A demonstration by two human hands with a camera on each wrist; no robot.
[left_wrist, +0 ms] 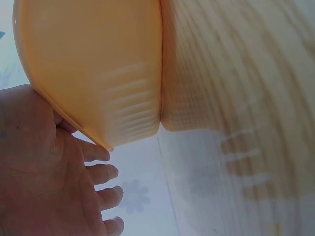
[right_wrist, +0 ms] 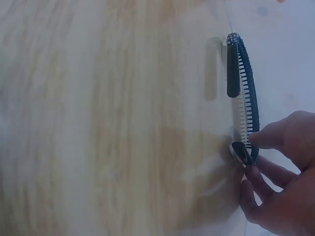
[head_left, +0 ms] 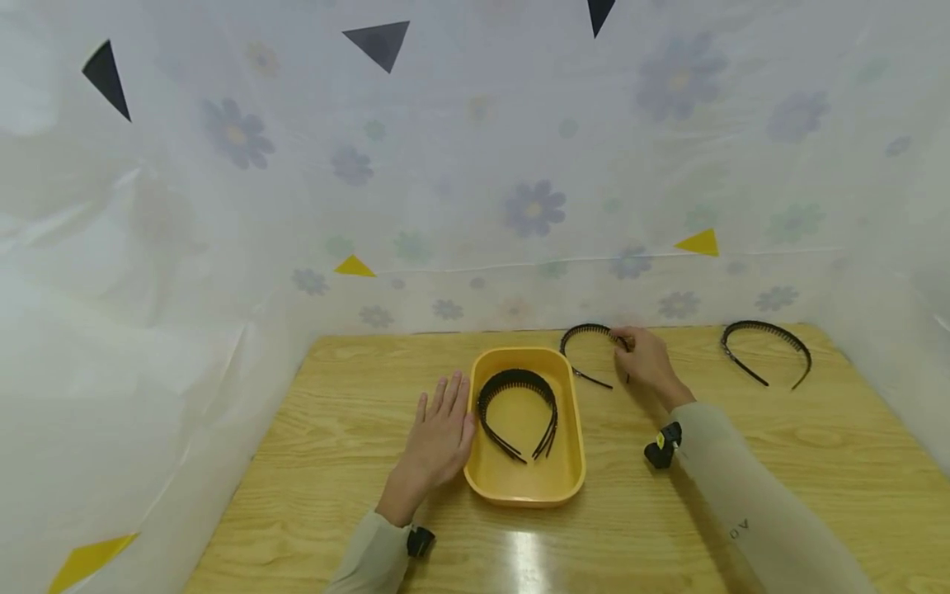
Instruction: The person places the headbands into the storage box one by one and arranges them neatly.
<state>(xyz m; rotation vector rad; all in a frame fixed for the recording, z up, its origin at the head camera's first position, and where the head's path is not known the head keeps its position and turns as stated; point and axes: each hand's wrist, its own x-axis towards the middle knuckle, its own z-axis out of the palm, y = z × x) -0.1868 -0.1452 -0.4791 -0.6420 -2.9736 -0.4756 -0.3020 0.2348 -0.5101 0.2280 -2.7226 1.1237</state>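
A yellow plastic tray (head_left: 525,501) stands on the table with black toothed headbands (head_left: 517,378) lying together inside it. Against its left side rests my left hand (head_left: 438,437), fingers straight; in the left wrist view that hand (left_wrist: 44,162) lies along the rim of the tray (left_wrist: 98,64). Behind and right of the tray, my right hand (head_left: 644,360) pinches the right side of another black headband (head_left: 571,334). The right wrist view has the thumb and fingers of this hand (right_wrist: 290,177) at one end of the toothed headband (right_wrist: 252,98).
One more black headband (head_left: 768,325) lies at the table's far right. The wooden table (head_left: 349,412) meets a white flowered sheet (head_left: 460,206) along its back edge, and similar sheeting hangs at both sides.
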